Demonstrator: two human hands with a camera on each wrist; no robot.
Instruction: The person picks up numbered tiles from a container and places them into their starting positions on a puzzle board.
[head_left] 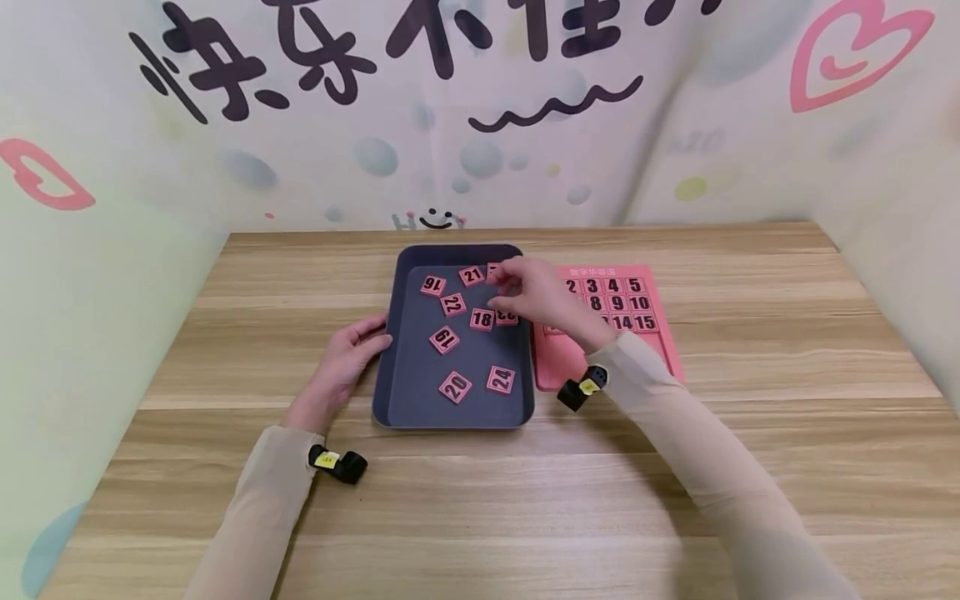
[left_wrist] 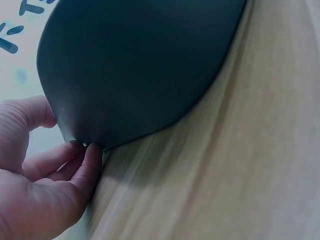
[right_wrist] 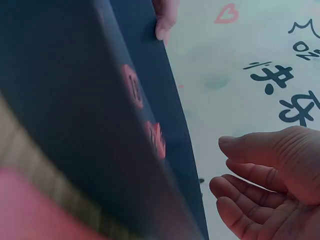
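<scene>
A dark grey tray (head_left: 408, 392) holds several loose pink number tiles, among them 19 (head_left: 445, 340), 20 (head_left: 455, 387) and 24 (head_left: 501, 380). My left hand (head_left: 347, 360) holds the tray's left edge, thumb at the rim and fingers against the outer wall, as the left wrist view shows. Over the tray's far right part hovers my right hand (head_left: 536, 292), its thumb and fingers apart with nothing between them in the right wrist view. Beneath its fingers lie tiles 18 (head_left: 482, 319) and 23 (head_left: 507, 318); another tile (head_left: 492, 268) is partly hidden.
Right beside the tray lies a pink number board (head_left: 663, 342), with three rows of tiles at its far side; my right forearm covers part of it. Both stand on a wooden table (head_left: 465, 517). A printed backdrop (head_left: 315, 167) rises behind the table's far edge.
</scene>
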